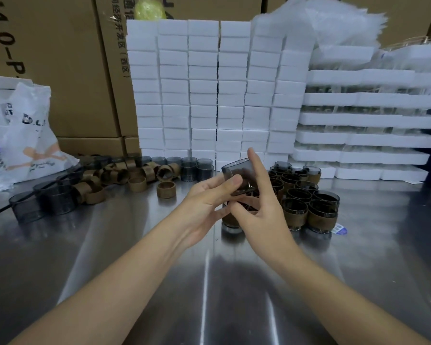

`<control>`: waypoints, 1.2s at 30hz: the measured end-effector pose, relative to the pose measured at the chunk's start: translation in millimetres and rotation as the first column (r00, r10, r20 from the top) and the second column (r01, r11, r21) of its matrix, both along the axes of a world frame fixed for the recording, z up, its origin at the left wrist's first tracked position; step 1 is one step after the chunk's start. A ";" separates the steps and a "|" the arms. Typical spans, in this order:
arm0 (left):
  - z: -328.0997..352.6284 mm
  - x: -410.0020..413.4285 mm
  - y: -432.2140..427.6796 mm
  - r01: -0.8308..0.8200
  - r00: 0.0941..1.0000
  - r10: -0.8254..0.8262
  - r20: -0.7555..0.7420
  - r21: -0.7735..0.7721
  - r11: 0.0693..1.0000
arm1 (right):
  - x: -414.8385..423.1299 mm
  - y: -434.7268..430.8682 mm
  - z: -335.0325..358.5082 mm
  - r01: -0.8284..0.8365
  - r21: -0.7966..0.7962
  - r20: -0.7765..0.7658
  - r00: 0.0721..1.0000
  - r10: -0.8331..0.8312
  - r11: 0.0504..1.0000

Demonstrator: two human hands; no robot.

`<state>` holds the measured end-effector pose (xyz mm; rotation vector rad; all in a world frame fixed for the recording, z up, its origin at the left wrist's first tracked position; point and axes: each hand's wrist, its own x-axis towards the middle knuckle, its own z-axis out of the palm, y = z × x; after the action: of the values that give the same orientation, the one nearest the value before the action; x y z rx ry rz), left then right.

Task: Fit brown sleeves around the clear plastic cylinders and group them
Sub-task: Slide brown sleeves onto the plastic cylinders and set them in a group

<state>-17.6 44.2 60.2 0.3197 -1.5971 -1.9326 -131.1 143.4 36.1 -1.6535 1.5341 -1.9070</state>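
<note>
steel tabletop [135, 245], reflective, carrying all stock. left hand [204, 207]: fingers curled around a smoky clear plastic cylinder [237, 170], thumb pressed on its near side, cylinder lifted and tilted above the tabletop at centre. right hand [261, 210]: lower fingers closed against the same cylinder from the right, index finger stretched upward and free; a brown sleeve seems to sit between the two hands, mostly hidden. directly under the hands, a sleeved cylinder [230, 224] stands on the tabletop, partly hidden.

finished group [306, 195]: cylinders wearing brown sleeves, upright, packed touching one another, just right of the hands. loose brown sleeves [135, 175]: a scattered heap left of centre, one sleeve [166, 190] standing apart nearer the hands. bare cylinders [50, 197]: a curved row along the left, more [197, 168] behind the heap.

background: stacked white foam blocks [209, 90]; white foam trays [371, 120] at right with glassware between layers; cardboard cartons [60, 58]; white printed plastic bag [33, 135] at left.
</note>
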 end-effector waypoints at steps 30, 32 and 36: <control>-12.1 -16.5 15.3 -0.350 0.930 0.361 -0.063 -0.442 0.826 | -17.2 2.3 8.4 -0.355 0.155 0.632 0.753 0.184 0.922; -15.8 -14.6 14.3 -0.361 0.913 0.401 -0.081 -0.618 0.698 | -15.2 1.6 5.6 -0.326 0.162 0.630 0.761 0.156 0.931; -20.5 -8.5 0.7 -0.295 0.929 0.363 -0.074 -0.740 0.605 | -14.1 -1.1 4.3 -0.324 0.135 0.674 0.722 0.153 0.936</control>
<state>-26.0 44.9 39.7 0.3169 -2.0590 -0.8681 -145.1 142.3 40.4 -0.8619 1.1275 -1.7822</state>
